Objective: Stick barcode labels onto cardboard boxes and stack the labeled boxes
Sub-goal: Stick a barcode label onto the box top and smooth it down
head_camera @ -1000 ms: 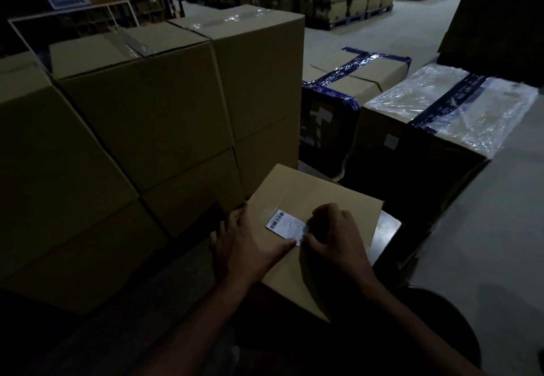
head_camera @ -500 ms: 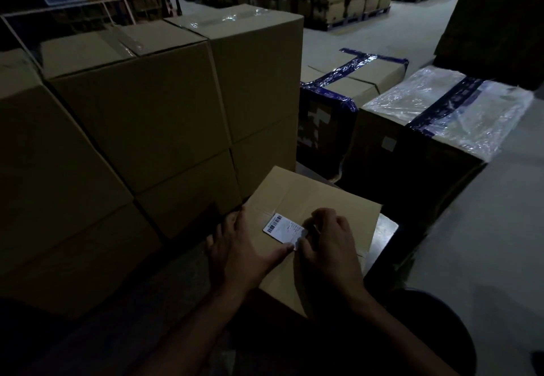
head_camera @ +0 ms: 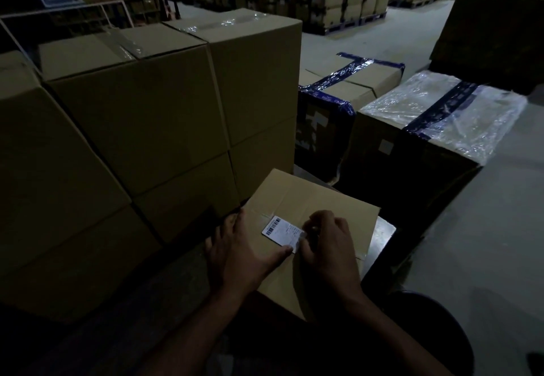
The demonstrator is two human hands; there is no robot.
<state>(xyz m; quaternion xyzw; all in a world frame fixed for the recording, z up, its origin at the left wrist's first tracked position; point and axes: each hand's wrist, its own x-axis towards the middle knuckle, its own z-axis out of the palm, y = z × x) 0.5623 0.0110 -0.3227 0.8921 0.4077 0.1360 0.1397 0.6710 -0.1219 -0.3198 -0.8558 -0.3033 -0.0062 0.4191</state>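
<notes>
a white label [head_camera: 282,232] lies on the box [head_camera: 312,205]. left hand [head_camera: 241,253] rests flat, thumb at the label's near corner; right hand [head_camera: 329,246], fingers curled, pinches its right edge.

The place is a dimly lit warehouse. Sealed cardboard boxes [head_camera: 164,104] stand stacked close by, and many more box stacks on pallets [head_camera: 338,1] fill the far end. Two cartons with blue tape and plastic wrap [head_camera: 441,110] sit on the grey concrete floor [head_camera: 485,228].
</notes>
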